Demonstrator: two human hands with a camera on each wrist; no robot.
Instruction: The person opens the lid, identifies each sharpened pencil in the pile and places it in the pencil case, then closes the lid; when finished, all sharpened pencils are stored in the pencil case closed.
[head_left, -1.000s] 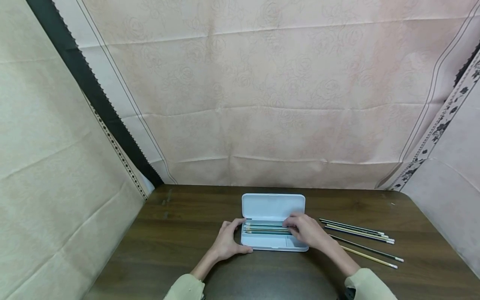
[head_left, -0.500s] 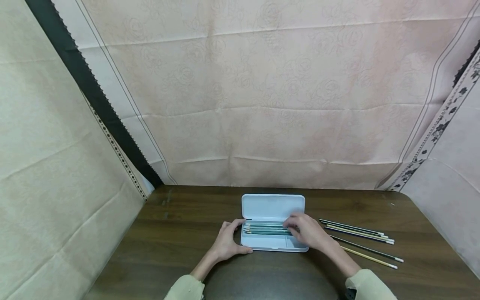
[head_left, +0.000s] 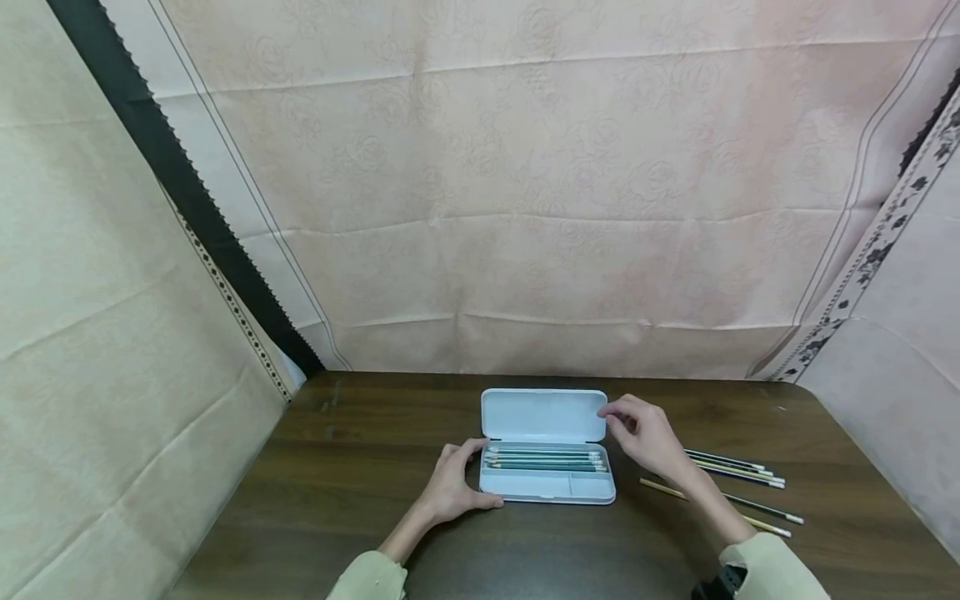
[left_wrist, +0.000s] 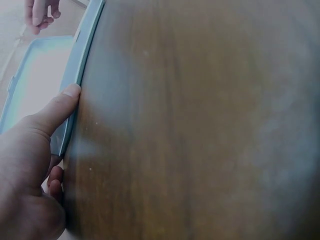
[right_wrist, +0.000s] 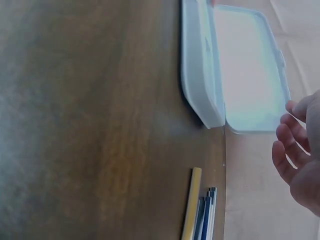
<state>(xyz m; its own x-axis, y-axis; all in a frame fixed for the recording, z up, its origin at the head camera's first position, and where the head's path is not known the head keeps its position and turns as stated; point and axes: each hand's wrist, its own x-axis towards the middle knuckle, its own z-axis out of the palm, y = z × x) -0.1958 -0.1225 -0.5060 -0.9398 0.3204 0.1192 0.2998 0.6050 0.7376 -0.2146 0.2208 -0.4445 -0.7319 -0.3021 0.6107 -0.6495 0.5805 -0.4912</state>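
A light-blue pencil case [head_left: 525,485] lies open on the table, its lid [head_left: 543,415] tipped back. Several green pencils [head_left: 543,459] lie side by side in its long compartment. My left hand [head_left: 453,485] grips the case's left end, thumb at the front edge and fingers toward the hinge side; the left wrist view shows the thumb [left_wrist: 60,107] on the rim. My right hand [head_left: 648,435] is beside the lid's right edge with no pencil in it. Its fingers are loosely bent and the fingertips [right_wrist: 291,106] are right at the lid's corner in the right wrist view.
Several loose pencils lie on the brown wooden table [head_left: 360,500] to the right, partly under the right forearm. Among them is a yellow pencil [right_wrist: 192,205]. A pale patterned cloth [head_left: 525,250] hangs behind the table, with more cloth on both sides.
My right hand has left the pencils in the case and moved up and right to the lid's right edge, uncovering their right ends. The left hand stays on the case.
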